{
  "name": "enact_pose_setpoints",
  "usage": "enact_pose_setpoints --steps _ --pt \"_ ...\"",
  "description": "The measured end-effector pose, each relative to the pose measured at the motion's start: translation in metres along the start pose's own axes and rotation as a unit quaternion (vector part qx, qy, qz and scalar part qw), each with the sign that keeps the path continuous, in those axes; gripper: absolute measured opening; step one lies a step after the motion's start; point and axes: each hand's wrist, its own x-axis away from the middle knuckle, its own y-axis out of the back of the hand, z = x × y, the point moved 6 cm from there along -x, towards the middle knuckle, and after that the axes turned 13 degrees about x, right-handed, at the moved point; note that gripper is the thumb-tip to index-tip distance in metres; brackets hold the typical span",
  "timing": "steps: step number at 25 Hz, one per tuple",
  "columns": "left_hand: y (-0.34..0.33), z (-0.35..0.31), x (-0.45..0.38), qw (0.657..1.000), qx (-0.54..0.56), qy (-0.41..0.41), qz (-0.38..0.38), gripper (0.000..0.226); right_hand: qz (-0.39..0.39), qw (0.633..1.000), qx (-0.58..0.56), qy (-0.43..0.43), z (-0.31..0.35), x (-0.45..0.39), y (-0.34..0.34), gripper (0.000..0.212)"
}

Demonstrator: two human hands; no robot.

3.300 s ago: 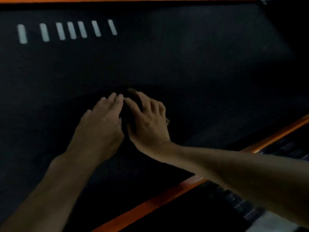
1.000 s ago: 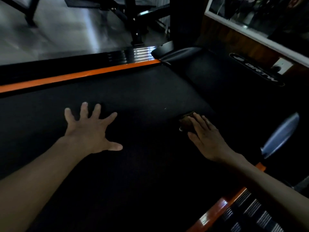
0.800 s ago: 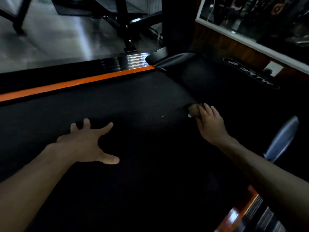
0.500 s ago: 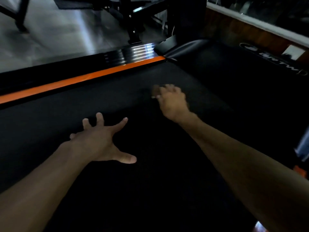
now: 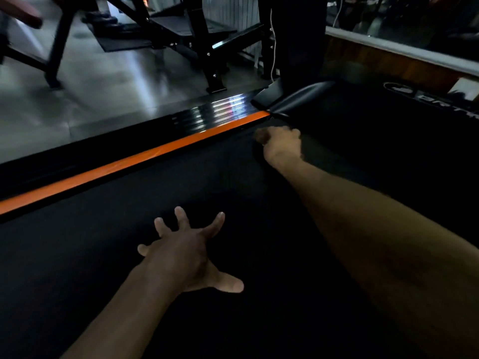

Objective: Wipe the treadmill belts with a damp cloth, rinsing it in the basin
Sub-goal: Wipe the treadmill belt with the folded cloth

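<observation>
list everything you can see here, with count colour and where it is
treadmill belt: one, black, fills the lower frame
side rail stripe: one, orange, along the belt's far edge
motor cover: one, black with pale lettering, upper right
upright post: one, black, at the rail's far end
gym bench frame: one, black, on the grey floor behind
cloth: one, brownish and blurred, under the right hand near the stripe
left hand: fingers spread, flat on the belt
right hand: reaching far, pressing the cloth
</observation>
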Motion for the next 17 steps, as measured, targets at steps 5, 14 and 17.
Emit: enact_pose_setpoints --steps 5,14,17 --pt "-0.001 0.005 -0.002 1.000 -0.017 0.002 -0.006 0.126 0.033 0.928 -0.075 0.362 0.107 0.048 -0.022 0.046" --pt "0.004 0.002 -0.002 1.000 -0.030 0.003 0.002 0.127 0.012 0.996 0.042 -0.083 -0.073 -0.025 0.000 0.044" --pt "0.003 -0.002 -0.002 0.999 -0.026 0.011 0.019 0.127 0.014 1.000 -0.017 -0.003 -0.005 -0.027 -0.008 0.041"
